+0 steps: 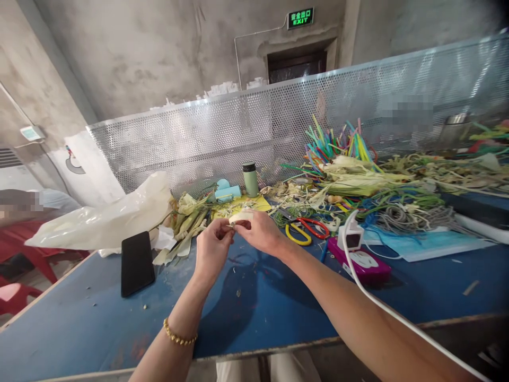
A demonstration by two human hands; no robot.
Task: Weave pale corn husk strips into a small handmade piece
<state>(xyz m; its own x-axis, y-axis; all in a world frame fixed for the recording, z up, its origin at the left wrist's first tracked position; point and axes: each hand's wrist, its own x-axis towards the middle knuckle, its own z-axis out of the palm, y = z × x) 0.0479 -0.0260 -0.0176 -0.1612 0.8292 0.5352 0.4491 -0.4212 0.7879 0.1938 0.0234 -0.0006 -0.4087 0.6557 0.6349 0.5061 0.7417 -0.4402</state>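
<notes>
Over the blue table (170,329), both my hands meet around a small pale cream piece (241,215) that looks like corn husk. My left hand (213,245) pinches its lower left end between thumb and fingertips. From the other side, my right hand (263,232) grips it with fingers curled; part of the piece is hidden behind them. Just beyond lies a yellow sheet (260,203) strewn with scraps. Scissors with one red and one yellow handle (299,233) rest to the right of my right hand. Dry husks (191,222) lie left of the sheet.
A black phone (137,265) and plastic bag (107,217) lie left. Behind stand a green tumbler (250,180) and perforated metal screen (191,140). Right are a husk pile (353,178), coloured stems (338,142), purple power strip (363,265), white cable (374,298) and blue mask (431,244).
</notes>
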